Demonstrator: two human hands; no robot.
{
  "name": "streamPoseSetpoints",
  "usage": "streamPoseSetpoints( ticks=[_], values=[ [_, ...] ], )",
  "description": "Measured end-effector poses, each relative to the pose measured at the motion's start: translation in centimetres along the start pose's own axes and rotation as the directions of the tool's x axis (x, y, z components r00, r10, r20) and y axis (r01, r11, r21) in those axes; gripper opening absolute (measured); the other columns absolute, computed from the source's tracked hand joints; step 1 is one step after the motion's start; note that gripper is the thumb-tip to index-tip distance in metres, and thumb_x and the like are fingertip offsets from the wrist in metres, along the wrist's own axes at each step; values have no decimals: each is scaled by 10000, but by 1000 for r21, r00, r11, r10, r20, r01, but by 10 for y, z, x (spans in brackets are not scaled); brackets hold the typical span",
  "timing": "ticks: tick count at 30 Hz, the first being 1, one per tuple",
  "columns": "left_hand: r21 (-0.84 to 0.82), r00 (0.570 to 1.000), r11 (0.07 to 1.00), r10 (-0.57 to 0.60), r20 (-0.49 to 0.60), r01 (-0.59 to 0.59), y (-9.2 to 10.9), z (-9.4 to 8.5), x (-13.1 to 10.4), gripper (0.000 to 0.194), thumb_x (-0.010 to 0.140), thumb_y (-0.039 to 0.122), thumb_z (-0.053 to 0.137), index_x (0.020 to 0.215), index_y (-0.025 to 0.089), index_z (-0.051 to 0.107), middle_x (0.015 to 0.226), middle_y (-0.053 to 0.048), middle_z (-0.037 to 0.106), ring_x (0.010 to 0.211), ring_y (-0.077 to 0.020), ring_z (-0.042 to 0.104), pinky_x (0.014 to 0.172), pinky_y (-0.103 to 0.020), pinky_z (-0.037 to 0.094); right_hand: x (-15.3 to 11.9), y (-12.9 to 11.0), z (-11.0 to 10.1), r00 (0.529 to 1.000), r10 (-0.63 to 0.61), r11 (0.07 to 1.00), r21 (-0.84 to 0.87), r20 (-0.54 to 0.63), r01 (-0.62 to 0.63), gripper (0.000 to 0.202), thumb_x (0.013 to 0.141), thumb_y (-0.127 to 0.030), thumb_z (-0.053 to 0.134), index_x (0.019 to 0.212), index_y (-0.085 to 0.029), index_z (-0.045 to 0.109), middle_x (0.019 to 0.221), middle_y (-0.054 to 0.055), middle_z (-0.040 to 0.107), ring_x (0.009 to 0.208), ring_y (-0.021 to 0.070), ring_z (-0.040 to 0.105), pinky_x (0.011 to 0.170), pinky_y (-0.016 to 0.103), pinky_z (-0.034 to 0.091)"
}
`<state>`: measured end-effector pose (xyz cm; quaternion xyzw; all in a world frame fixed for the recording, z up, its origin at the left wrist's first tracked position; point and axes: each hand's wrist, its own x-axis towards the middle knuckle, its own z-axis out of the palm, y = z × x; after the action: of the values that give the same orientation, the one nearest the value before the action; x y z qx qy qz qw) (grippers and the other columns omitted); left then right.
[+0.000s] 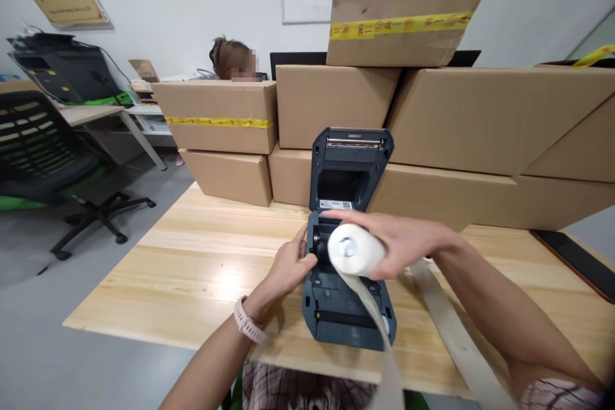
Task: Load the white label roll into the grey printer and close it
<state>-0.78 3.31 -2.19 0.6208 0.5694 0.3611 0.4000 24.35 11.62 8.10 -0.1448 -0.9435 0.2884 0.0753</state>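
A dark grey label printer (346,327) stands on the wooden table with its lid (353,160) raised. My right hand (398,237) is closed around a white roll of labels (353,253), held over the printer's open bay. From the roll a loose strip (372,307) hangs down across the printer's front and past the table edge. My left hand (291,262) grips the printer's left side wall, thumb over the rim. Its other fingers are partly hidden along the side. Another pale strip (446,327) lies on the table under my right forearm.
Stacked cardboard boxes (331,102) line the back of the table (182,269). A dark phone-like slab (576,259) lies at the right. Behind the boxes a person's head (230,57) shows. An office chair (48,147) stands at the left.
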Motion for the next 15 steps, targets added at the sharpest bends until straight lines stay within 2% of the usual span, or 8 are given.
streamPoseSetpoints(
  ticks=[2,3,5,7,9,11,13,15],
  values=[
    [-4,1000,1000,-7,8,7,0,0,0,833,751,202,548,1577,226,448,743,26,620,669,-177,537,676,-282,440,-33,2,-14,995,-37,987,150,-97,51,1090,759,-364,814,1670,-283,222,1438,102,637,1243,265,677,1026,372,557],
    [-4,1000,1000,-11,8,11,1,0,0,828,755,199,548,1577,223,451,746,26,620,669,-173,532,680,-279,438,-49,6,-20,989,-7,979,200,-149,37,1099,751,-376,830,1666,-291,227,1414,101,647,1246,276,675,1032,382,556],
    [-8,1000,1000,-12,13,13,3,0,0,824,758,194,549,1576,209,454,746,25,617,665,-165,517,683,-274,428,-77,21,-26,961,127,967,248,-246,-64,1102,729,-395,867,1650,-328,266,1411,102,648,1265,314,661,1042,425,558],
    [-21,1000,1000,-6,20,6,4,0,0,826,758,190,552,1577,195,452,750,22,621,668,-163,512,682,-271,420,-95,40,-23,898,313,931,285,-310,-226,1094,706,-409,897,1630,-364,313,1435,96,640,1282,348,646,1044,464,564],
    [-31,1000,1000,2,23,-2,5,0,-1,822,762,193,553,1577,195,452,759,20,626,671,-163,514,678,-267,413,-103,60,-14,814,472,865,354,-337,-355,1089,674,-429,918,1611,-350,367,1433,93,641,1259,359,652,1012,456,589],
    [-30,1000,1000,7,18,-7,6,-1,-1,807,770,200,545,1572,201,459,755,23,620,662,-160,503,666,-263,401,-102,77,0,746,571,798,444,-342,-408,1091,646,-429,928,1595,-303,407,1418,96,645,1213,339,672,950,396,617],
    [-21,1000,1000,15,14,-15,5,-1,-1,794,775,206,535,1566,200,468,728,31,596,642,-156,478,651,-260,384,-96,89,15,710,626,740,531,-321,-413,1092,638,-410,927,1592,-275,414,1397,94,653,1148,300,697,884,341,636],
    [-9,1000,1000,18,16,-18,4,-1,-1,795,779,210,523,1571,187,461,685,43,550,619,-151,441,631,-256,360,-89,98,28,702,657,689,596,-274,-412,1097,641,-396,930,1596,-281,402,1407,89,654,1118,280,710,853,331,651]
  ],
)
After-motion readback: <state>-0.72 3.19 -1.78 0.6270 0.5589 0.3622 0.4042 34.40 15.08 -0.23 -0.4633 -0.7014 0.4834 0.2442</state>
